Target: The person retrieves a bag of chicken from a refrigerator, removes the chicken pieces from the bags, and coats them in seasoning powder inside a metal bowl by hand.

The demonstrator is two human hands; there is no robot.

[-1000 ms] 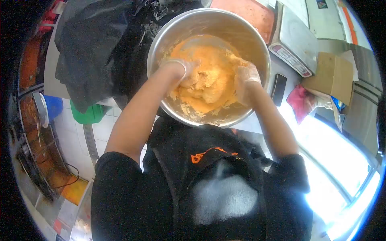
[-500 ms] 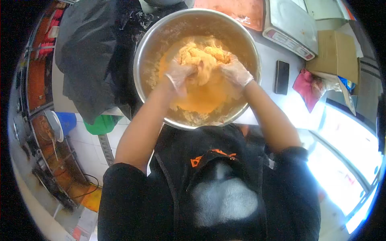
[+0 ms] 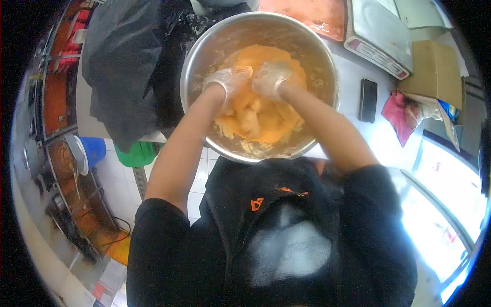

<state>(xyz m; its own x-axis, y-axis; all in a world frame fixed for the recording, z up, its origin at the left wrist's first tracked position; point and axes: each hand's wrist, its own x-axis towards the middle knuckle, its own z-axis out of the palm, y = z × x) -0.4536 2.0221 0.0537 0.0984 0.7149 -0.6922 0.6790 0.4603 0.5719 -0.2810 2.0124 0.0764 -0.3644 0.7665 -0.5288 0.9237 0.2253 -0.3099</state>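
A large steel bowl [image 3: 190, 102] holds orange-yellow seasoned flour [image 3: 286, 120]. Both of my hands are inside it, in clear plastic gloves. My left hand [image 3: 229, 82] is down at the left of the flour, its fingers blurred and partly sunk in it. Close beside it, my right hand [image 3: 271, 79] presses into the flour too, fingers smeared by motion. Just below the hands lie flour-coated pieces [image 3: 249, 120], pale and lumpy, possibly chicken; blur hides their outlines. Whether either hand grips a piece cannot be made out.
Right of the bowl are a phone [image 3: 368, 100], a red cloth [image 3: 398, 115], a cardboard box [image 3: 434, 71] and a scale [image 3: 381, 43]. An orange tray [image 3: 312, 15] sits behind. Black plastic sheeting [image 3: 125, 66] covers the left side, with a green container [image 3: 135, 154] below.
My hands have gone from lifting a clump of coated pieces to being lower in the flour and closer together. The pieces now lie in the bowl, nearer my body.
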